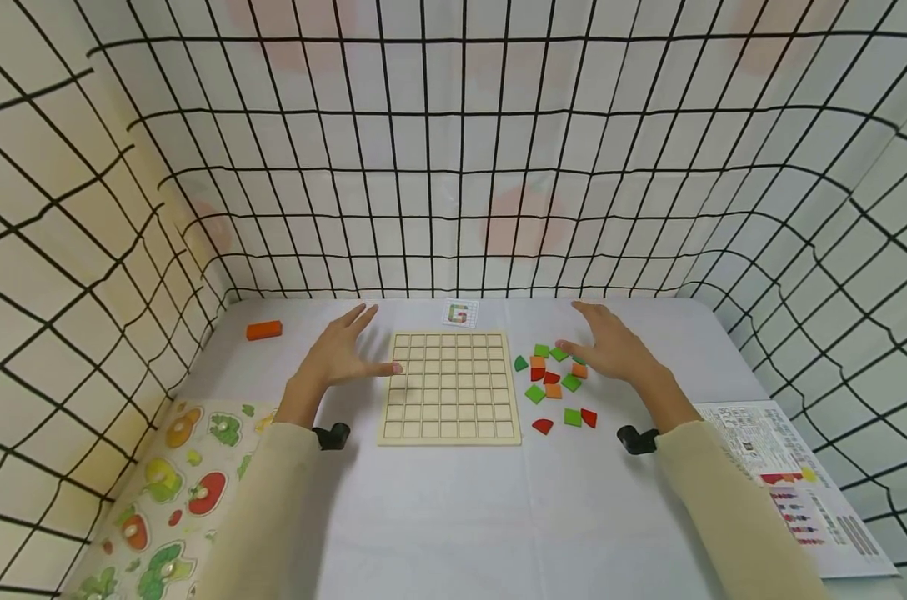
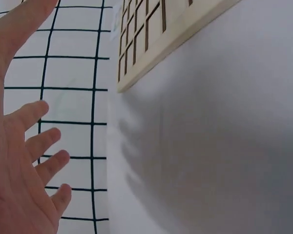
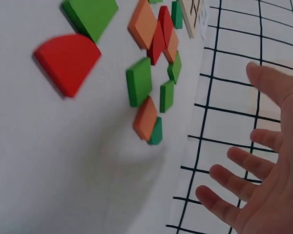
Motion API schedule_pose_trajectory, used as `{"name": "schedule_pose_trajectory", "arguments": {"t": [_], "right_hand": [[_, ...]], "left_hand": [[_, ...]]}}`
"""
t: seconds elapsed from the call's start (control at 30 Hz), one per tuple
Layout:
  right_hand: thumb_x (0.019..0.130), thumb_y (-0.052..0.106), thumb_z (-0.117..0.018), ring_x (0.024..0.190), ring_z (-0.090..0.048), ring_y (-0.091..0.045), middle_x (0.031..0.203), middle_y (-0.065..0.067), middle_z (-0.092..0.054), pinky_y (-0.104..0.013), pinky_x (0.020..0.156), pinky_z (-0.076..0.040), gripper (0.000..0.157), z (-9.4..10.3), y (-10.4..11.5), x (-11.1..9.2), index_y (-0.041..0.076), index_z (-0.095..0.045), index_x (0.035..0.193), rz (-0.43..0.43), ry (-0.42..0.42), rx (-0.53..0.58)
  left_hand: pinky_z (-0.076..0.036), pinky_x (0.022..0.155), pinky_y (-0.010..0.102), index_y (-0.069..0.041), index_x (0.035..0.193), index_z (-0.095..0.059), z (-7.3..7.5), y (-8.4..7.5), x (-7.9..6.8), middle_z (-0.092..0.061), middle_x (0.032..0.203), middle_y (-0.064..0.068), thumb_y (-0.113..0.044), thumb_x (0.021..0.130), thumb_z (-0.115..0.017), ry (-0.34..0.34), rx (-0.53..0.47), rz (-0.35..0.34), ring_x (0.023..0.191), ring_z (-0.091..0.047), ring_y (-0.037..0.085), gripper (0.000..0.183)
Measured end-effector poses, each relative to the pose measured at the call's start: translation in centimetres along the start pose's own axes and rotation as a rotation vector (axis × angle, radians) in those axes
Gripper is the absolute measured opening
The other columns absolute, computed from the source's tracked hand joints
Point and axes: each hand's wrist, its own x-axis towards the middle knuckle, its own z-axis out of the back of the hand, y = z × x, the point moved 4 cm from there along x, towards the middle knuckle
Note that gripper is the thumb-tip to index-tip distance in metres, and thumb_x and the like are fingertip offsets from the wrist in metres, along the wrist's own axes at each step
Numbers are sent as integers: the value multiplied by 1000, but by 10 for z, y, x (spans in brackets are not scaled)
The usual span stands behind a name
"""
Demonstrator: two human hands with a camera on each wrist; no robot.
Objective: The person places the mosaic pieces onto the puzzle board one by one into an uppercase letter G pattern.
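A pale wooden grid board (image 1: 451, 387) lies on the white table with bare square cells. My left hand (image 1: 338, 350) hovers at its left side, fingers spread, the thumb over the board's left edge; it holds nothing. To the board's right lie several flat tiles: green squares (image 1: 572, 417), orange squares (image 1: 553, 391), red quarter-circles (image 1: 543, 426) and dark green quarter-circles (image 1: 520, 363). Above the far right part of these tiles is my right hand (image 1: 609, 344), spread and holding nothing. In the right wrist view its fingers (image 3: 266, 141) are apart from the tiles.
A small card (image 1: 460, 312) with a coloured letter G lies behind the board. An orange block (image 1: 263, 330) sits at the back left. A vegetable-picture sheet (image 1: 176, 492) lies front left, a printed box or booklet (image 1: 799, 483) front right. Black wire mesh (image 1: 453, 172) surrounds the table's back and sides.
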Motion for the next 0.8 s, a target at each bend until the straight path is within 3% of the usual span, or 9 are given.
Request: {"name": "schedule_pose_trajectory", "arguments": {"t": [0.23,0.4,0.6,0.8], "right_hand": [[100,42,-63,137,-47,-44,152,-25,-45,-67,110,-44,77,-20,-7,-5,5,-31,159,-52,-30,107],[100,36,-64,126,-55,-44,142,-27,-52,-61,103,-51,71,-30,-11,-9,2,-36,155,-62,-79,149],[100,29,-64,115,-57,-42,131,-28,-57,-57,98,-53,62,-38,-15,-14,-4,-43,149,-122,-120,169],[99,32,-64,106,-55,-39,118,-27,-59,-55,94,-53,55,-40,-18,-18,-7,-54,136,-217,-139,190]], "left_hand": [[-29,120,71,-24,166,-24,-20,-2,-11,-19,173,10,-75,68,-81,15,-133,43,158,-19,39,123],[-29,120,70,-19,165,-26,-32,-4,-17,-23,171,15,-71,68,-83,6,-146,30,156,-23,42,124],[-30,120,70,-21,165,-25,-47,-7,-23,-24,171,15,-73,65,-84,37,-160,37,156,-24,42,127],[-31,121,66,-18,165,-25,-58,-9,-24,-24,171,17,-72,63,-86,65,-158,31,157,-24,41,131]]}}
